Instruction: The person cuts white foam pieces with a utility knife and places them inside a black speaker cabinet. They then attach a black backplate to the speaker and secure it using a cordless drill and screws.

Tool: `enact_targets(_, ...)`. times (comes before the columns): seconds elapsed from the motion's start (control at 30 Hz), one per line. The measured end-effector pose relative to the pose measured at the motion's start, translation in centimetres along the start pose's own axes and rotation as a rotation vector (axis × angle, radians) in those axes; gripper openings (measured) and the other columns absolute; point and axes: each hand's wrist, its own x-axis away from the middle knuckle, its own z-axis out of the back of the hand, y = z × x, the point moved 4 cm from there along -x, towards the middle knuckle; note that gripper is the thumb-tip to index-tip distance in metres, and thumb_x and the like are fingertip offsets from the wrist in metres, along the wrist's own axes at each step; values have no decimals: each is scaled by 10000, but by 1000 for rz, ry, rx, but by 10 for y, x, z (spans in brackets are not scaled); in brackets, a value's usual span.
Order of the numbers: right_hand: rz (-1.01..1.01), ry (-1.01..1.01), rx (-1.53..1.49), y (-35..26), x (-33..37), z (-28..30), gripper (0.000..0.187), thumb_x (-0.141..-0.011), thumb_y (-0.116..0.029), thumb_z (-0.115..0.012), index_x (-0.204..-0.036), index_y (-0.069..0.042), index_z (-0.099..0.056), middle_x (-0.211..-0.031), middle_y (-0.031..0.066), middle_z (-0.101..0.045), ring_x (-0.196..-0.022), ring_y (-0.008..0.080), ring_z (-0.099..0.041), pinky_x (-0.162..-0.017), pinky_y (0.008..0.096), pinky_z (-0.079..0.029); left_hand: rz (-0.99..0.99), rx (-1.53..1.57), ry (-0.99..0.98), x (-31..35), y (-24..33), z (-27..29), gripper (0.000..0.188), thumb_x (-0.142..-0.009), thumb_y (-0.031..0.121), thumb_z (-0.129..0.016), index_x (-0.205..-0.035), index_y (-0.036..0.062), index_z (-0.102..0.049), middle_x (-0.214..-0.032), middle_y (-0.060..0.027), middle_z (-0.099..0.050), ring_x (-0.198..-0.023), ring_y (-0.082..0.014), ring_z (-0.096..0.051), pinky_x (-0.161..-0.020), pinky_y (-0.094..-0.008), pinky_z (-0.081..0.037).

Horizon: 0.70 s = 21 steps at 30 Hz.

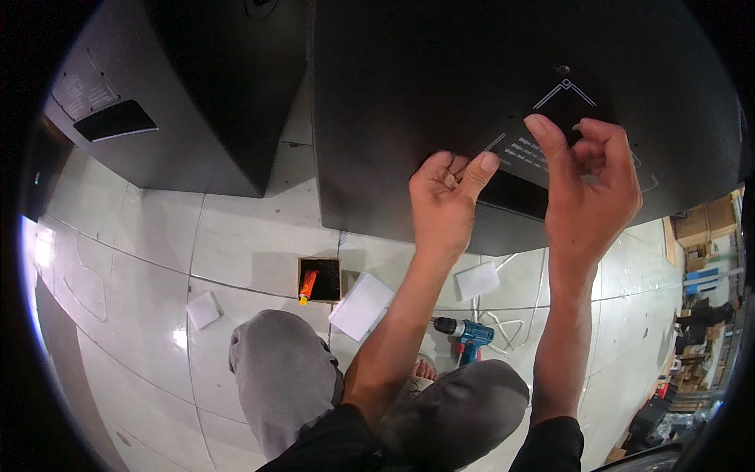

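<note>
A large black cabinet [377, 102] stands before me, with a dark rectangular cutout [515, 193] low on its face. Above the cutout lies a panel with pale printing and corner marks [566, 84]; its edges are hard to make out against the black. My left hand [447, 200] is at the panel's lower left corner, fingers curled and thumb closed toward them; what they pinch, if anything, is hidden. Over the panel's right part is my right hand [594, 177], thumb and index finger apart with a gap between them, other fingers bent. Nothing shows in that gap.
Another black cabinet [228, 102] with a similar panel stands left. On the tiled floor lie a teal cordless drill [470, 333], an open box [329, 297] with an orange tube [309, 285], white pieces [362, 307] and a pale cable [510, 330]. Cartons [705, 220] and clutter line the right.
</note>
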Motion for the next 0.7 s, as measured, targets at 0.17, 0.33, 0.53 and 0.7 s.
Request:
enact_targets(0.17,332,-121,28,-7,-5,-2,209,-809,-218,-849,-900,-112,-693,-741,3,-648,-645,101,-628,-521,257,-469,8,-7,111,3,-7,-6,430,-887,166,-813,-700,112,-430,-684,56,-466,-643,-36,-372,-568,-233,-320)
enact_targets(0.33,944,-481,-458,-60,19,-16,112,-789,-181,-783,-849,-118,-712,-800,29,-676,-718,150,-660,-551,284,-533,55,198,124,6,-1,-13,419,-886,118,-807,-730,119,-418,-694,52,-460,-663,-40,-381,-579,-230,-330)
enact_targets(0.53,1191,-974,-581,-99,37,-40,318,-888,-373,-697,-705,-116,-655,-656,25,-615,-604,152,-627,-524,281,-503,35,86,450,13,-3,-26,333,-878,79,-799,-772,81,-483,-753,28,-524,-710,-57,-421,-642,-227,-365)
enact_targets(0.7,1168,-975,-472,-73,2,-69,502,-986,-493,-563,-689,-110,-696,-598,38,-637,-563,170,-660,-575,342,-539,34,70,315,9,-4,-17,296,-882,100,-799,-799,72,-516,-769,17,-547,-724,-62,-452,-663,-227,-382)
